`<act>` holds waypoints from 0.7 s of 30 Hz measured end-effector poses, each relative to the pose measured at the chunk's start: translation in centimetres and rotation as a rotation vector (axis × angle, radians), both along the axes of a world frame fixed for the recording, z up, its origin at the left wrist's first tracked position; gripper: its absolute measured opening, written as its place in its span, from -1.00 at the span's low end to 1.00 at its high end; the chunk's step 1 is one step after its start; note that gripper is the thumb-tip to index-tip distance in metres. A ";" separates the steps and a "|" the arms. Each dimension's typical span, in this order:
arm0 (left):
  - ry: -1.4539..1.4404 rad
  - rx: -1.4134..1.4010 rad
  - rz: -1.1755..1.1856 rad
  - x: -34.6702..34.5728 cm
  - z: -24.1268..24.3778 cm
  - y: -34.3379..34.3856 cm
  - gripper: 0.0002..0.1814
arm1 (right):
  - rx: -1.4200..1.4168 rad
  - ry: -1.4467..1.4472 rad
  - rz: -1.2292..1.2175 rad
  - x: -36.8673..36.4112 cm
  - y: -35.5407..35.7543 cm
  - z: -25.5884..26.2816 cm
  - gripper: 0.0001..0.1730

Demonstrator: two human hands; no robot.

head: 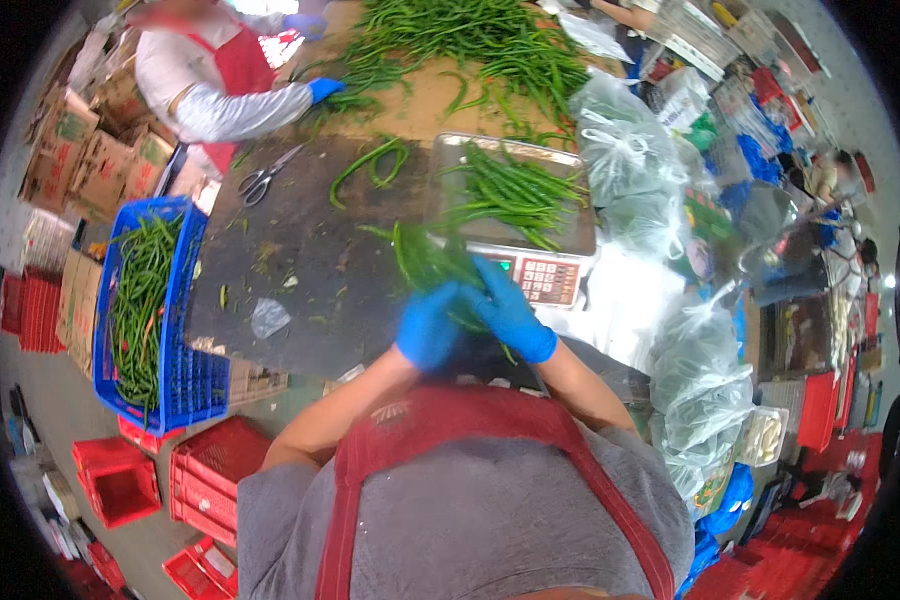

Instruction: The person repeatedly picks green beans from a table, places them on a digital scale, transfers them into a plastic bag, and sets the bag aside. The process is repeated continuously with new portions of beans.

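Note:
Between my gloved hands is a bunch of long green chili peppers point(439, 259), blurred by motion. My left hand point(427, 322), in a blue glove, closes on the bunch from the left. On its right side, my right hand point(510, 311) grips it too, fingers along the stalks. The bunch is above the front of a digital scale, partly hiding its keypad panel point(549, 281). More green peppers point(521, 195) lie in a loose row on the scale's metal tray point(450, 150), just beyond my hands.
A large pepper heap point(465, 37) covers the table's far end, where a co-worker's gloved hand point(325, 90) reaches in. Scissors point(266, 176) and a plastic scrap point(270, 318) lie on the dark tabletop point(315, 262). Left stands a blue crate point(166, 375) of peppers; right, tied plastic bags point(697, 382).

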State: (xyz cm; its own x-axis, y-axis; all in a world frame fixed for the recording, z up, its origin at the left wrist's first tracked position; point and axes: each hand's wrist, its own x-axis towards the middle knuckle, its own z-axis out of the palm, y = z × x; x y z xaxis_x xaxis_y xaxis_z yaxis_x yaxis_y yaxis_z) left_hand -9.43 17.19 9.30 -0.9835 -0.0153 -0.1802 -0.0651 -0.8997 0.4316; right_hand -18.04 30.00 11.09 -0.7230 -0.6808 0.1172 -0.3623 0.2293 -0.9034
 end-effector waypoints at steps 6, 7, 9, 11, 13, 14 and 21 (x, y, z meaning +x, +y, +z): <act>-0.031 0.020 0.098 -7.2 1.5 5.3 -0.63 | 0.146 0.166 0.190 -8.3 4.4 4.3 -0.37; -0.021 0.053 0.107 -9.0 2.1 5.9 -0.65 | 0.188 0.213 0.198 -10.3 4.6 5.4 -0.37; -0.002 0.123 0.138 -12.6 3.5 6.8 -0.67 | 0.230 0.238 0.268 -14.5 4.4 7.2 -0.37; 0.010 0.145 0.257 -16.3 2.7 7.6 -0.69 | 0.230 0.199 0.391 -18.4 3.3 8.5 -0.36; -0.060 0.164 0.336 -17.4 2.7 8.6 -0.70 | 0.328 0.367 0.349 -22.0 3.0 5.4 -0.40; -0.140 0.168 0.368 -17.5 3.2 9.1 -0.70 | 0.375 0.449 0.327 -23.6 3.1 3.4 -0.42; -0.239 0.091 0.397 -16.5 1.2 8.1 -0.60 | 0.127 0.596 0.174 -22.8 3.8 1.7 -0.59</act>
State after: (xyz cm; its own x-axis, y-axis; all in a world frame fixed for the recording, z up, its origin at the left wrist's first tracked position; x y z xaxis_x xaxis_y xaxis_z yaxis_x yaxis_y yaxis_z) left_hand -25.88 25.30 10.47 -0.8357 -0.3557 -0.4185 0.2038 -0.9084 0.3650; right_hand -40.84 33.77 12.80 -0.4357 -0.8178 0.3759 -0.8365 0.2138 -0.5045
